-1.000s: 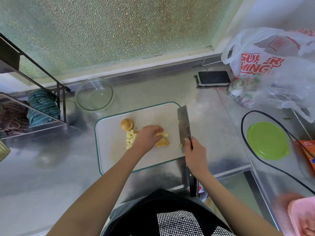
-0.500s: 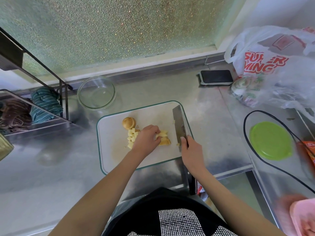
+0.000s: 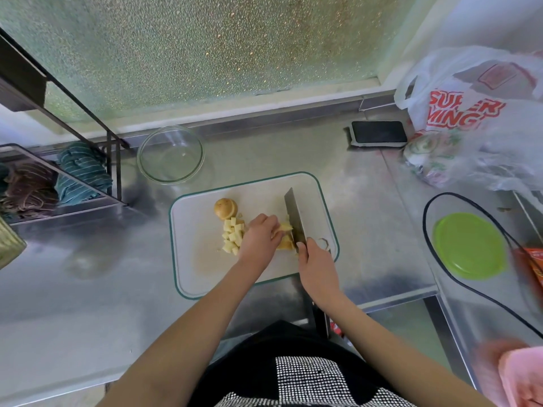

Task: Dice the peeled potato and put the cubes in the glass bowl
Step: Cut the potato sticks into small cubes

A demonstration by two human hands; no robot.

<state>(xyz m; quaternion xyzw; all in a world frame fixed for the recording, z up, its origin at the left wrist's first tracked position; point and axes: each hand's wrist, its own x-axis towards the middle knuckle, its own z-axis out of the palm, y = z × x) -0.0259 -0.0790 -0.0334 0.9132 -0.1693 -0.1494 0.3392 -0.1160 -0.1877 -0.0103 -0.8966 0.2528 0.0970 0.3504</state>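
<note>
A steel table (image 3: 88, 289) below a frosted window carries a white cutting board (image 3: 199, 259) at frame centre. The left hand (image 3: 260, 237) presses the potato piece (image 3: 286, 240); the right hand (image 3: 316, 265) grips the cleaver (image 3: 295, 220). Cubes (image 3: 233, 235) lie left of it. The glass bowl (image 3: 170, 154) sits upper left.

The left hand (image 3: 260, 237) covers most of the potato piece (image 3: 286, 240) it presses on the cutting board (image 3: 205, 259), so its full shape cannot be told. The knife (image 3: 295, 220) handle is hidden inside the right hand (image 3: 317, 264) grip. At the counter (image 3: 73, 289) right edge, a pink object (image 3: 520, 377) is blurred and cut off by the frame. The plastic bag (image 3: 470, 92) is also cropped, its print only partly readable.
</note>
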